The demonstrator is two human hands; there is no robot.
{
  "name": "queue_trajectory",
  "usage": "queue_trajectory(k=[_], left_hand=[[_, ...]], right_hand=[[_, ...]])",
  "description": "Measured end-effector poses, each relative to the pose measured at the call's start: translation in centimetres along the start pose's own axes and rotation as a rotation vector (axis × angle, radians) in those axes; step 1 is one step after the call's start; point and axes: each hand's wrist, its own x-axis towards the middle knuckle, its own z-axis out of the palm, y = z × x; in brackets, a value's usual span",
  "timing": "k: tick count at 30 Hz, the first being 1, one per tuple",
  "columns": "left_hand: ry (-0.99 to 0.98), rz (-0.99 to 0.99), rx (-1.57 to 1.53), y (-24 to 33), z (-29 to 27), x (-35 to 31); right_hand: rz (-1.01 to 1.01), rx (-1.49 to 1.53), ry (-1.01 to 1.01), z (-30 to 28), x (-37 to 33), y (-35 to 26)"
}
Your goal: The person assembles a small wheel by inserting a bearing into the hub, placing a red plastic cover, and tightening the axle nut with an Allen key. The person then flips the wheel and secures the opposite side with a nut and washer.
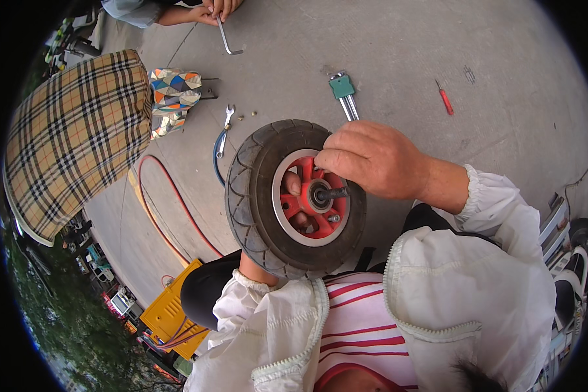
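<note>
A small wheel with a black rubber tyre and a red spoked hub is held up in front of my chest. My left hand grips it from behind, its fingers showing through the gaps between the spokes. A dark axle sticks out of the hub's centre bearing. On the lower right spoke sits a small bolt. My right hand pinches at the upper right of the hub, by the rim; a tiny metal piece may be at its fingertips, mostly hidden.
On the concrete lie a green hex key holder, a red screwdriver, a wrench and small nuts. Another person's hands hold an L-shaped hex key. To the left are a plaid-covered seat, a red hose and a yellow box.
</note>
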Motion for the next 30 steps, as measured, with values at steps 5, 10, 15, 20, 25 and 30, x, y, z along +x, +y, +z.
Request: queue_trajectory(k=[5,10,15,20,25,30], left_hand=[[-0.001,-0.01,0.006,-0.3,-0.1,0.5],[-0.002,-0.016,0.0,-0.4,-0.1,0.8],[-0.001,-0.019,0.01,-0.4,0.0,1.0],[-0.006,-0.024,0.018,-0.4,0.0,1.3],[-0.009,-0.034,0.023,-0.8,0.0,1.7],[-0.014,-0.04,0.026,-1.0,0.0,1.9]], right_hand=[[-0.03,0.016,0.037,0.1,0.0,-0.1],[-0.017,0.005,0.021,0.1,0.0,0.0],[-0.009,-0.011,0.037,0.6,-0.4,0.0],[0.06,0.068,0.086,0.7,-0.2,0.0],[0.02,-0.012,0.017,0.2,-0.3,-0.1],[-0.001,-0.044,0.03,0.8,-0.6,-0.1]])
